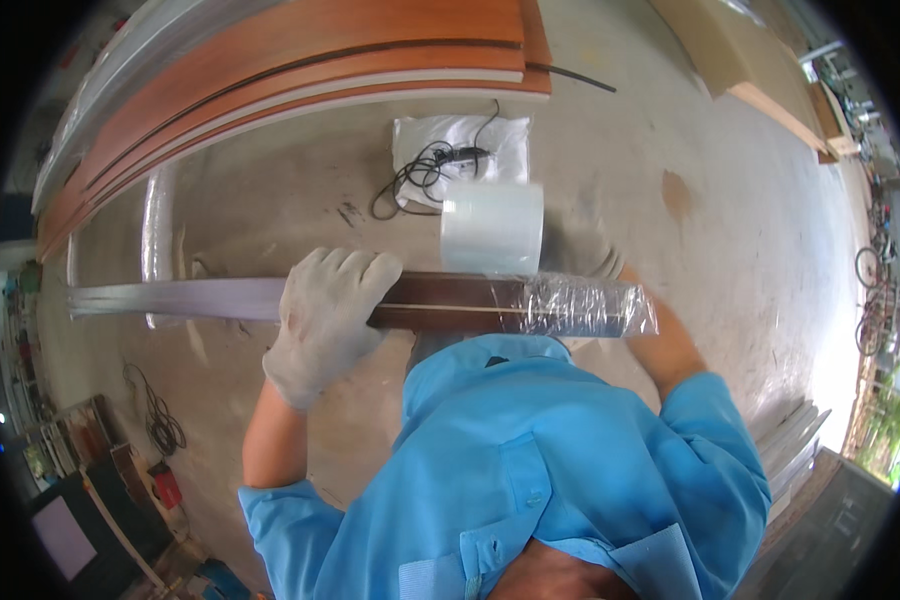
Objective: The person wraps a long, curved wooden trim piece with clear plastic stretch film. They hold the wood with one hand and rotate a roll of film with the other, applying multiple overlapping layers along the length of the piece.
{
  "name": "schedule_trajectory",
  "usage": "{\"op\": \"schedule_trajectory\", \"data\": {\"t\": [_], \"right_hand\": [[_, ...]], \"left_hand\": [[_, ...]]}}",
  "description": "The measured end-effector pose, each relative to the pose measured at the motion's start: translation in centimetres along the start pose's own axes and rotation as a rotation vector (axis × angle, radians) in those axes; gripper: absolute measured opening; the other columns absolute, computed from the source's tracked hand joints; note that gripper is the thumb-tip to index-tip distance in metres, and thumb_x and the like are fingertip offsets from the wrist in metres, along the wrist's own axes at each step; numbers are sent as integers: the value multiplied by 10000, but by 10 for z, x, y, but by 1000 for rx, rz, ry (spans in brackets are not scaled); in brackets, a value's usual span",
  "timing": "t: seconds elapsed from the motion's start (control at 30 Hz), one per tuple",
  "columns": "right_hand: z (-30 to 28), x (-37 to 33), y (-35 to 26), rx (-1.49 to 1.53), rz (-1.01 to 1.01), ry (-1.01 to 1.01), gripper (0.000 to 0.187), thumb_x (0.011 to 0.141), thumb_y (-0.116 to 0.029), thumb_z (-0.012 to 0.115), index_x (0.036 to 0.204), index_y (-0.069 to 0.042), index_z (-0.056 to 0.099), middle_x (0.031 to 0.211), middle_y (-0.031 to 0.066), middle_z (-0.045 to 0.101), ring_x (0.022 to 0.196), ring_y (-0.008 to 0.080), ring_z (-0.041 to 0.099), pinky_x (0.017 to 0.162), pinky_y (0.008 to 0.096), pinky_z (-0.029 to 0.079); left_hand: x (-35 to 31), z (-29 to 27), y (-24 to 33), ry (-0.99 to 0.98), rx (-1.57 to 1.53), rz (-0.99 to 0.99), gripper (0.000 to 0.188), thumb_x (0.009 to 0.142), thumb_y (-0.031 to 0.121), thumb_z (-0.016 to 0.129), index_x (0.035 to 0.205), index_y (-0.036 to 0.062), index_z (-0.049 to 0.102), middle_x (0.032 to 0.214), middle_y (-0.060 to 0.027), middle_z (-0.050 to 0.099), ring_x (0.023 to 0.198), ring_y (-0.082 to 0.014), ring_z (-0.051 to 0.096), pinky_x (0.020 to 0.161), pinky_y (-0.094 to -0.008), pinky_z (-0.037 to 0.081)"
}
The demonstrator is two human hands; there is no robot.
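A long dark-brown strip or profile (450, 302) lies level across in front of me, with a pale line along it. My left hand (325, 315), in a light work glove, is closed around it from above. Clear film (580, 305) is wrapped, crinkled and shiny, around its right end. Just above that end is a roll of stretch film (491, 228), its film reaching down to the strip. My right hand (592, 252), also gloved, is at the roll's right end and appears closed on it; it is partly blurred and some fingers are hidden.
Orange-brown panels (320, 70) are stacked at the far left. A white packet (510, 140) with a black cable (425, 175) lies on the floor ahead. A large cardboard box (740, 60) stands far right. Another cable (162, 420) lies at left; grey lengths (795, 440) are at right.
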State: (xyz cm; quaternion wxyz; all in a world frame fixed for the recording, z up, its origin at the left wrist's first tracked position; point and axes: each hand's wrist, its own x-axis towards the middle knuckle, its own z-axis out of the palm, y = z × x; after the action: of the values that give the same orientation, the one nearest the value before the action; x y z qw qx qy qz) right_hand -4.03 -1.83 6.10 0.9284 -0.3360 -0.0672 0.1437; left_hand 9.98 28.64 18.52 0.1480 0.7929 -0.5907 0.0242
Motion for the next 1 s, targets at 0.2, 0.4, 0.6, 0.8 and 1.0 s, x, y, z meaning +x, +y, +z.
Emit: {"op": "schedule_trajectory", "data": {"t": [0.2, 0.4, 0.6, 0.8, 1.0], "right_hand": [[39, -49, 73, -856, 238, 321, 1086, 931, -833, 344, 1564, 49, 364, 1593, 220, 425, 1427, 367, 455, 1201, 497, 351], [60, -67, 83, -1254, 379, 30, 606, 1089, -390, 484, 1559, -12, 429, 1602, 196, 438, 1457, 270, 439, 1242, 394, 302], [89, -39, -2, 209, -152, 75, 772, 975, -481, 518, 1544, 30, 410, 1557, 206, 478, 1412, 300, 502, 1151, 439, 444], [21, 15, -27, -299, -62, 102, 1191, 843, -865, 509, 1548, 84, 370, 1525, 215, 498, 1367, 360, 523, 1125, 514, 441], [-25, -6, 73, -127, 11, 250, 825, 968, -503, 673, 1506, 82, 453, 1402, 181, 623, 1234, 347, 636, 1038, 475, 516]], "left_hand": [[32, 29, -28, -3, -8, -22, 408, 664, 115, 792, 1033, 105, 618, 830, -85, 645, 829, -315, 653, 781, -431, 498], [46, 56, -49, -12, -3, -21, 427, 645, 136, 806, 1026, 96, 620, 920, -108, 685, 863, -343, 670, 769, -473, 523], [9, 65, -30, 43, -127, 68, 422, 631, 133, 823, 1000, 94, 621, 863, -95, 660, 811, -322, 654, 728, -451, 516], [-17, 26, -4, -97, -60, 22, 433, 628, 112, 819, 1001, 111, 599, 793, -57, 627, 764, -307, 634, 709, -433, 504], [5, 0, -8, -27, -59, 22, 433, 639, 104, 817, 1021, 121, 614, 825, -63, 649, 797, -303, 648, 717, -438, 498]]}}
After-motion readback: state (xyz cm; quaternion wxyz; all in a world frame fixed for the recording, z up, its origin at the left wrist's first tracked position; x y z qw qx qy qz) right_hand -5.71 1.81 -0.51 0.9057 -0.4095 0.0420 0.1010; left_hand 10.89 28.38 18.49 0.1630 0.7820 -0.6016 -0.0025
